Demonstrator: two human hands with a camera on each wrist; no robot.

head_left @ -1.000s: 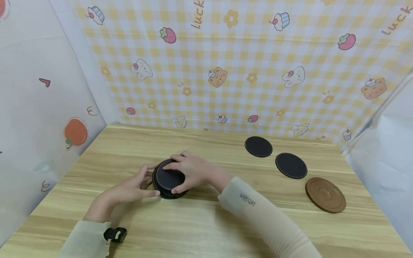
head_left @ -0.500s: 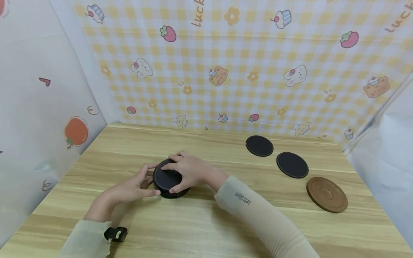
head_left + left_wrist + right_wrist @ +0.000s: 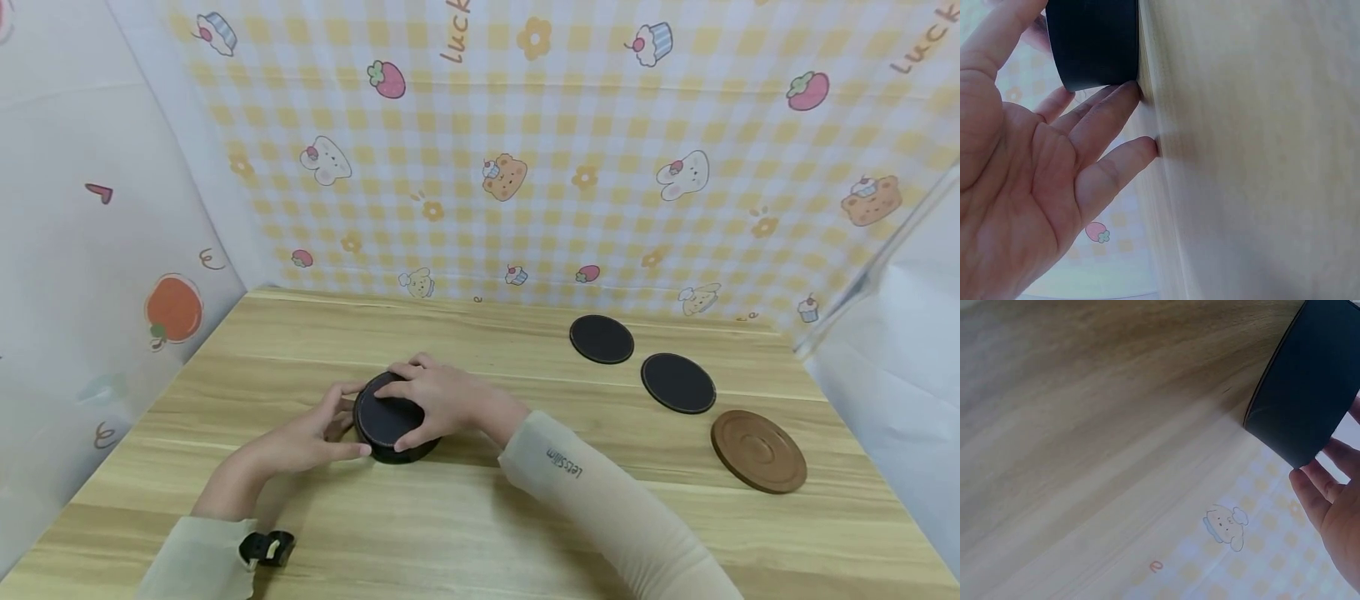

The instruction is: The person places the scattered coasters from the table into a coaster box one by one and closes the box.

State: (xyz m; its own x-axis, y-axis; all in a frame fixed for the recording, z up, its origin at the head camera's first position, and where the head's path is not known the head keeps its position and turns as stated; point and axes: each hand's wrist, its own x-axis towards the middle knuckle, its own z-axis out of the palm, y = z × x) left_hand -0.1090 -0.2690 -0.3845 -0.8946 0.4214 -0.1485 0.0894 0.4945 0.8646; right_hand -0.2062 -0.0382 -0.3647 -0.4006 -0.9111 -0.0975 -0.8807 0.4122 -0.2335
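A black round coaster holder point(image 3: 405, 456) stands on the wooden table, left of centre in the head view. On its top lies a black round coaster point(image 3: 386, 421) with a stitched edge. My right hand point(image 3: 446, 400) spans this coaster from above, thumb at the near edge and fingers toward the far edge. My left hand point(image 3: 296, 437) grips the holder's left side, thumb in front and fingers behind. The holder's smooth dark wall point(image 3: 1094, 44) shows in the left wrist view, fingers against its lower end. The inside of the holder is hidden.
Two more black coasters, one at the back point(image 3: 602, 339) and one nearer point(image 3: 678, 383), lie flat to the right. Beside them is a brown wooden disc point(image 3: 759, 452) with ringed grooves. A checked cloth point(image 3: 450, 167) hangs behind the table.
The coaster under my right hand has shifted slightly left over the holder, and that hand moved with it. My left hand has stayed in place.
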